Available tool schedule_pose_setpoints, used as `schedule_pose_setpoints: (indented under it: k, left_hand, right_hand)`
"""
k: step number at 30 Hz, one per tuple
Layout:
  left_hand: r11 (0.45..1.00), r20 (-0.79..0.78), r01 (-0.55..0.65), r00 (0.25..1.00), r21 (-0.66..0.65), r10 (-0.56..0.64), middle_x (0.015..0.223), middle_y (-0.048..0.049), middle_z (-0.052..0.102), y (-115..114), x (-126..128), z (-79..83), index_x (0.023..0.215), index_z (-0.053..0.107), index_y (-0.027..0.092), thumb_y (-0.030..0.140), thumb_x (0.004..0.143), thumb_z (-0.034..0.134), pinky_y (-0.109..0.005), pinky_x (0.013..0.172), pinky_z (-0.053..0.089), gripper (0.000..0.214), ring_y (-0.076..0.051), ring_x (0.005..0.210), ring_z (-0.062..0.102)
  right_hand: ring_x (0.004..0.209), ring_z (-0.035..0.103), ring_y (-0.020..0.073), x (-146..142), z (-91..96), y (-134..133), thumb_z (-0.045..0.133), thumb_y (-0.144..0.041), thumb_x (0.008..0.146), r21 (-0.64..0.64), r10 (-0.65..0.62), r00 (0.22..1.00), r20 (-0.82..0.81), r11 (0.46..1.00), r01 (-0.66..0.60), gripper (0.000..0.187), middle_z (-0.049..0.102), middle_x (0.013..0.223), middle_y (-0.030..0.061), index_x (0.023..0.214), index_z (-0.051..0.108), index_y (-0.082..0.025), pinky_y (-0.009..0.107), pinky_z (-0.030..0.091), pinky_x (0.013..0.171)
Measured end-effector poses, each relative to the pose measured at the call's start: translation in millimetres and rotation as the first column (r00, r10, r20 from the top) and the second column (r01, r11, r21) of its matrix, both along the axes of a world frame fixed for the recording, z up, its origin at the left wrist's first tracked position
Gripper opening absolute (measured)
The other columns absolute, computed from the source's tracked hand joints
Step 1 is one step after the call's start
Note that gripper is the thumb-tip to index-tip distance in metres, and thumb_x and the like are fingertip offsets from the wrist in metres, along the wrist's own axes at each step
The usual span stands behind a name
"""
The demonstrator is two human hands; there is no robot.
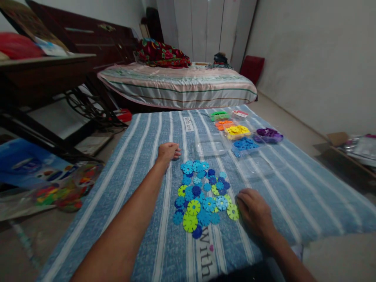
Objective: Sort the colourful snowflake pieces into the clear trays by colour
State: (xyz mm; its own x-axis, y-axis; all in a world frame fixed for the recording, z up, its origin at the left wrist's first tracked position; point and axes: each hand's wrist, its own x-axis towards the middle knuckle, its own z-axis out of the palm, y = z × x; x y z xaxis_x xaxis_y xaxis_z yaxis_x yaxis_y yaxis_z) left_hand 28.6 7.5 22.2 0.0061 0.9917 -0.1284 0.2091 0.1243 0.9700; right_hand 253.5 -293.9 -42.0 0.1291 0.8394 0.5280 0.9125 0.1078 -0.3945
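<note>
A loose pile of notched, snowflake-shaped plastic discs [203, 203] in light blue, dark blue and lime green lies on the striped cloth. My left hand [169, 151] is just beyond the pile's upper left edge, its fingers curled in; whatever they may hold is hidden. To the right of the pile, my right hand [255, 209] rests low on the cloth with fingers bent and together. Its fingertips are beside a lime green disc [233, 212], and I cannot make out anything inside them. Two clear plastic boxes, one farther back [212, 147] and one nearer [258, 166], stand with nothing visible inside.
Toward the back right, clear boxes hold green [220, 115], orange [223, 125], yellow [237, 131], blue [245, 145] and purple pieces [268, 134]. A bed [182, 86] stands behind the table. At left are a sewing-machine table [47, 62] and bags of colourful pieces [64, 196]; a cardboard box [337, 139] is at right.
</note>
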Motion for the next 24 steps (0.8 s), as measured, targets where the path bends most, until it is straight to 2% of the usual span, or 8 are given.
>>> schedule_pose_setpoints:
  k: [4,8,12,16,24]
  left_hand:
    - [0.990,-0.017,-0.103,0.994,0.098,0.105,0.065,-0.0031,0.068,-6.6,-21.5,-17.9,0.077,0.063,0.014,0.028,0.066,0.063,-0.020,0.048,0.048,0.017,-0.012,0.052,0.063]
    - [0.979,0.031,-0.116,0.993,0.167,0.112,0.064,0.0001,0.067,-13.8,-29.7,-28.3,0.081,0.064,0.016,0.028,0.061,0.063,-0.024,0.057,0.053,0.024,-0.014,0.059,0.066]
    - [0.982,0.032,-0.099,0.995,0.164,0.095,0.064,0.0008,0.066,-15.4,-30.5,-29.6,0.082,0.065,0.016,0.029,0.060,0.063,-0.025,0.059,0.054,0.026,-0.014,0.061,0.066]
    - [0.981,0.022,-0.098,0.995,0.166,0.096,0.062,0.0017,0.065,-14.5,-30.4,-30.9,0.082,0.064,0.016,0.030,0.060,0.064,-0.026,0.061,0.056,0.026,-0.015,0.060,0.066]
    - [0.980,0.023,-0.095,0.996,0.173,0.092,0.063,0.0011,0.066,-14.5,-31.2,-33.4,0.083,0.065,0.016,0.029,0.061,0.064,-0.027,0.062,0.056,0.025,-0.015,0.062,0.067]
  right_hand:
    - [0.088,0.066,0.0203,-3.0,4.6,1.1,0.052,-0.023,0.098,0.017,0.001,0.997,-0.074,1.000,0.001,0.021,0.071,0.093,0.0077,0.091,0.071,-0.021,0.034,0.055,0.081]
    - [0.096,0.068,0.0229,-12.8,8.7,4.0,0.055,-0.027,0.097,0.079,0.034,0.995,-0.096,0.997,-0.026,0.018,0.072,0.101,0.0103,0.098,0.072,-0.021,0.039,0.059,0.085]
    - [0.113,0.065,0.0296,-25.0,5.7,6.2,0.059,-0.031,0.094,0.051,0.075,0.997,-0.027,0.996,-0.073,0.023,0.069,0.119,0.0158,0.110,0.071,-0.019,0.048,0.058,0.095]
    - [0.124,0.060,0.0354,-32.8,0.2,6.3,0.060,-0.032,0.093,-0.025,0.084,0.996,0.038,0.996,-0.083,0.030,0.065,0.129,0.0196,0.116,0.070,-0.016,0.056,0.055,0.100]
    - [0.118,0.063,0.0332,-32.5,-4.3,6.2,0.062,-0.031,0.091,-0.022,0.062,0.998,0.011,0.998,-0.062,0.028,0.067,0.127,0.0174,0.115,0.071,-0.019,0.053,0.056,0.098]
